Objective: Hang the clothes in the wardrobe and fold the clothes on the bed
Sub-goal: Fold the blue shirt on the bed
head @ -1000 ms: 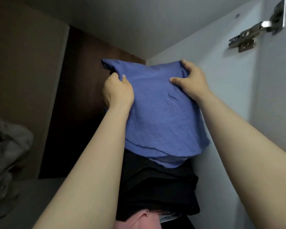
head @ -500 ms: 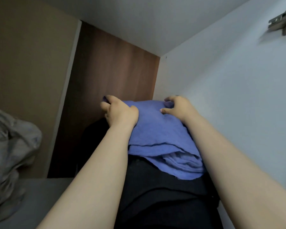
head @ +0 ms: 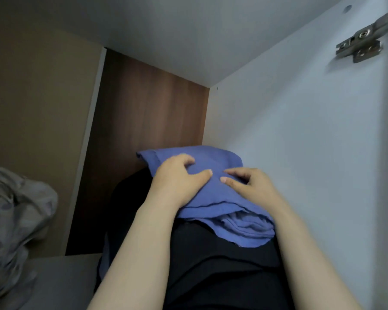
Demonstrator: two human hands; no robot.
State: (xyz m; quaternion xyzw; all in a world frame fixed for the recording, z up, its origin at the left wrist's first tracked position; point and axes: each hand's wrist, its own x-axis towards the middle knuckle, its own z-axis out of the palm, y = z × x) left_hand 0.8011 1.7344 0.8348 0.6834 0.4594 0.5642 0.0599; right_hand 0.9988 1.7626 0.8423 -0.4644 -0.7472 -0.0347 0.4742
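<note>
Wardrobe shelf (head: 65, 276) holds a black stack (head: 211, 265) under a blue garment (head: 244, 227), left hand (head: 179, 177) and right hand (head: 251, 186) pressing it loose-fingered; grey bundle (head: 14, 209) at 8 o'clock

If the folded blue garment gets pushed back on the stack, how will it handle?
Probably floppy: the folded blue garment shows loose, uneven layers at its near edge. With the left hand and right hand resting on top, a push would likely bunch the thin cloth rather than slide it whole over the black pile.
</note>
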